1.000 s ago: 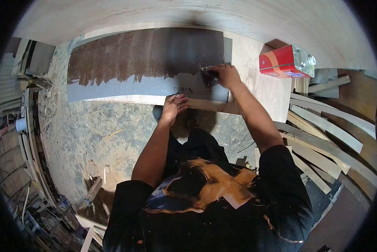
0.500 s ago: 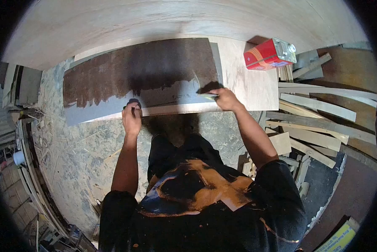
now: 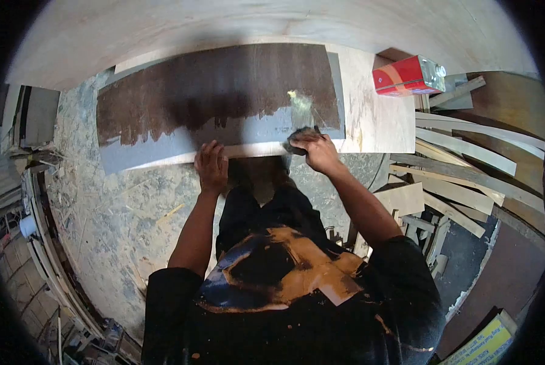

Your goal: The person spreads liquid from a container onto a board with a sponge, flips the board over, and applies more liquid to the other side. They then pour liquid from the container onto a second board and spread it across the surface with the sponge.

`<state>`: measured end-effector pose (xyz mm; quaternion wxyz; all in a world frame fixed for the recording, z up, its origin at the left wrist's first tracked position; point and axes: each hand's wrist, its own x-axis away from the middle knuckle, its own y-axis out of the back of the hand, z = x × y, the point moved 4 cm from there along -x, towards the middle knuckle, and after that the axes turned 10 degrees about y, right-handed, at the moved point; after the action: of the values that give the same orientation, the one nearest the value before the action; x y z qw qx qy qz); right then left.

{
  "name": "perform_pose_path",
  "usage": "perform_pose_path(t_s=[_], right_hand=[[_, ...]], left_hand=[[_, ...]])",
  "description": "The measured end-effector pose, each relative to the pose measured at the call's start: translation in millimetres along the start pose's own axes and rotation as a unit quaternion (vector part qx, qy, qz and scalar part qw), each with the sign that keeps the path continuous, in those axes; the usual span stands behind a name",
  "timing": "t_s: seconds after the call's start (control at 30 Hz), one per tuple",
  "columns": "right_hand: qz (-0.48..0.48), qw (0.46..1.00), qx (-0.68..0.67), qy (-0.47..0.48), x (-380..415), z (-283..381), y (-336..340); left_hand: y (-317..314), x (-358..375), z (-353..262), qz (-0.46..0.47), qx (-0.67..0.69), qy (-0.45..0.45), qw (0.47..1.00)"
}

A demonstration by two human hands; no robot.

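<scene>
Right grip (image 3: 323,152) closed on dark, blurred tool (image 3: 296,141), left grip (image 3: 212,165) open at flat wooden board (image 3: 380,125)

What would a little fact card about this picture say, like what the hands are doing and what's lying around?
left hand: fingers on the near edge of the work surface
right hand: holding a dark, blurred thing
sheet: grey near the person, brown farther away
smear: pale green, toward the sheet's right end
can: red, right of the sheet
wood strips: loosely piled, far right
</scene>
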<state>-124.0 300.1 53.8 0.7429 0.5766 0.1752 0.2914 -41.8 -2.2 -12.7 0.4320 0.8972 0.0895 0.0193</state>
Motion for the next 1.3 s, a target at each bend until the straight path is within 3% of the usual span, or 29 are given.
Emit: perform_pose_path(t_s=[0.07,0.13,0.2,0.27,0.47,0.53,0.77,0.87,0.93,1.0,1.07,1.1,1.2,1.3], right_hand=[[0.145,0.987,-0.035,-0.053,-27,-8,41],[0.029,0.994,-0.067,-0.079,-61,-50,59],[0.052,0.992,-0.028,-0.108,-99,-74,63],[0.113,0.989,0.059,-0.076,-116,-88,43],[0.125,0.989,0.029,-0.072,-50,-72,8],[0.078,0.993,-0.009,-0.084,-17,-68,-10],[0.069,0.992,-0.014,-0.108,15,-34,8],[0.143,0.984,-0.015,-0.105,14,-39,23],[0.155,0.964,-0.182,-0.118,11,-65,33],[0.046,0.934,-0.303,-0.182,5,-91,52],[-0.006,0.98,-0.17,-0.099,-12,-96,68],[0.016,0.991,-0.106,-0.082,-15,-99,63],[-0.007,0.999,0.001,-0.048,6,-104,12],[0.026,0.997,0.013,-0.068,38,-80,7]], left_hand=[[-2,-5,0,0.0,-0.013,0.0,1.0],[0,-4,0,0.007,-0.02,-0.006,1.0],[0,-4,1,0.01,-0.017,-0.005,1.0],[0,-6,2,0.015,-0.017,-0.004,1.0],[-1,-5,2,0.008,-0.028,-0.025,0.999],[-1,-5,1,0.007,-0.028,-0.031,0.999],[-2,-3,3,0.011,-0.019,-0.018,1.0],[-3,-4,4,0.002,-0.026,-0.024,0.999],[-4,-7,2,-0.012,-0.037,-0.025,0.999],[0,-5,1,-0.015,-0.002,-0.028,0.999],[2,-6,-3,-0.029,-0.015,-0.022,0.999],[2,-8,-6,-0.045,-0.023,-0.025,0.998],[-3,-9,-7,-0.061,-0.039,-0.034,0.997],[-3,-9,-9,-0.066,-0.026,-0.028,0.997]])
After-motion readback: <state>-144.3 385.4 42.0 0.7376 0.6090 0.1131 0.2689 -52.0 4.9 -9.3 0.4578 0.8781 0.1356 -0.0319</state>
